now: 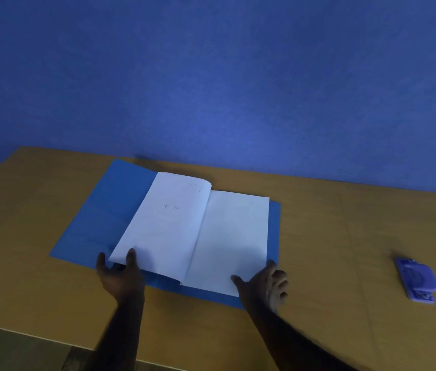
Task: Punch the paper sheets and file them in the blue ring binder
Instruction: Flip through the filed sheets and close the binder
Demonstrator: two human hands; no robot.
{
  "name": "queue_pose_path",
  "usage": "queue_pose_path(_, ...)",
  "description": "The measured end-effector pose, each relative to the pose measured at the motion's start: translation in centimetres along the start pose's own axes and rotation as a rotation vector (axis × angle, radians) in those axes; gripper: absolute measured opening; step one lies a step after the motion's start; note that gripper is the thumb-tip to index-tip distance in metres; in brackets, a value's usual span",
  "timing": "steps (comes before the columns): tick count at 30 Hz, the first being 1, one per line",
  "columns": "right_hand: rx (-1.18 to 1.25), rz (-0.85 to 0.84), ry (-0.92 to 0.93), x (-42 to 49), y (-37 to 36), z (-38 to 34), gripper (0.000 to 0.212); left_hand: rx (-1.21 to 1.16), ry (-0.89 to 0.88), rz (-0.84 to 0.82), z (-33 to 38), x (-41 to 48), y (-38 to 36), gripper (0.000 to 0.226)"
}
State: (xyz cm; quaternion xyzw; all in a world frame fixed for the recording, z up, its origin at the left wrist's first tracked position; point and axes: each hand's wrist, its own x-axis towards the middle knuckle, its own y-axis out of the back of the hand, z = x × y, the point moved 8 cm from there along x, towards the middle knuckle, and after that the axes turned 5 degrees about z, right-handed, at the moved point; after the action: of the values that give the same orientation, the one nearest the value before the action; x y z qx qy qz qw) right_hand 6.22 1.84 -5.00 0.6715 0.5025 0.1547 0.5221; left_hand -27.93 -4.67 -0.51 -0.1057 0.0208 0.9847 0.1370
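Note:
The blue ring binder (96, 220) lies open and flat in the middle of the table. White paper sheets lie in it: a left stack (166, 223) curving up at the spine and a right stack (233, 236) lying flat. My left hand (120, 277) holds the near corner of the left stack, one finger on top and the others beneath. My right hand (265, 286) rests at the near right corner of the right stack, thumb on the paper, fingers curled at the binder's edge. The rings are hidden under the sheets.
A blue hole punch (417, 279) lies on the wooden table (345, 236) at the right, well apart from the binder. A blue wall (211, 76) stands right behind the table. The table's near edge runs across the lower left.

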Motion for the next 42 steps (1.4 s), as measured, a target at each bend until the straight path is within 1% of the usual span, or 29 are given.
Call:
queue_pose_path(4,-0.077,0.002,0.014,0.4,-0.2,0.0,0.101,0.058,-0.005,0.019,-0.3,1.3,0.4,0.059)
queue_pose_path(6,-0.089,-0.008,-0.011,0.6,-0.3,0.3,0.101,0.085,-0.021,0.025,-0.2,1.7,0.4,0.054)
queue_pose_path(9,-0.099,-0.025,-0.055,1.0,-0.2,0.5,0.1,0.059,-0.016,0.035,-0.3,1.9,0.3,0.052)
queue_pose_path(12,-0.095,-0.029,-0.067,1.0,-0.3,0.3,0.089,0.059,-0.018,0.047,-0.4,1.7,0.4,0.052)
queue_pose_path(16,-0.04,-0.06,-0.061,1.2,-0.5,-0.1,0.065,0.04,0.002,0.029,-1.0,1.8,0.5,0.049)
queue_pose_path(18,0.111,-0.078,-0.065,1.1,-0.3,-0.3,0.053,0.078,-0.01,0.02,-1.2,2.1,0.8,0.042)
queue_pose_path(21,0.527,-0.138,-0.022,0.2,0.6,-1.7,0.026,0.131,-0.031,-0.017,-1.7,2.6,0.9,0.029)
queue_pose_path(23,0.719,-0.179,0.059,-0.7,2.1,-3.4,0.013,0.116,-0.022,-0.053,-2.4,3.2,0.8,0.026)
queue_pose_path(25,0.862,-0.298,0.176,-2.0,2.7,-6.0,0.007,0.107,-0.022,-0.094,-2.4,3.3,0.6,0.02)
queue_pose_path(26,0.914,-0.371,0.234,-2.8,2.9,-7.6,0.01,0.102,-0.025,-0.109,-2.4,3.2,0.5,0.016)
queue_pose_path(27,0.946,-0.443,0.298,-3.7,2.9,-9.1,0.019,0.092,-0.026,-0.122,-2.2,3.0,0.5,0.012)
queue_pose_path(28,0.96,-0.512,0.353,-4.6,2.6,-10.4,0.023,0.081,-0.027,-0.131,-2.1,2.9,0.4,0.012)
queue_pose_path(29,0.915,-0.544,0.402,-5.1,2.1,-11.5,0.021,0.076,-0.028,-0.137,-2.0,2.8,0.4,0.013)
queue_pose_path(31,0.789,-0.547,0.507,-6.0,1.4,-13.8,0.019,0.071,-0.025,-0.142,-2.0,2.8,0.4,0.013)
queue_pose_path(32,0.716,-0.555,0.552,-6.5,1.1,-14.9,0.014,0.064,-0.025,-0.147,-2.0,2.9,0.5,0.015)
queue_pose_path(34,0.604,-0.584,0.618,-7.6,0.5,-16.7,0.015,0.015,-0.031,-0.171,-1.9,2.8,0.3,0.022)
queue_pose_path(35,0.569,-0.617,0.635,-8.4,0.2,-17.4,0.02,-0.023,-0.027,-0.184,-1.8,2.7,0.2,0.024)
queue_pose_path(37,0.506,-0.691,0.668,-9.8,-0.7,-18.6,0.042,-0.099,-0.004,-0.224,-1.4,2.1,-0.2,0.023)
queue_pose_path(38,0.475,-0.713,0.681,-10.3,-1.1,-19.0,0.05,-0.123,0.007,-0.251,-1.2,1.7,-0.4,0.021)
queue_pose_path(40,0.416,-0.743,0.713,-11.1,-1.9,-19.5,0.055,-0.159,0.023,-0.307,-0.8,0.9,-0.7,0.019)
queue_pose_path(41,0.392,-0.758,0.719,-11.3,-2.4,-19.7,0.058,-0.167,0.047,-0.334,-0.9,0.7,-0.8,0.027)
queue_pose_path(42,0.373,-0.773,0.715,-11.5,-2.7,-19.7,0.062,-0.165,0.073,-0.361,-1.2,0.5,-0.9,0.041)
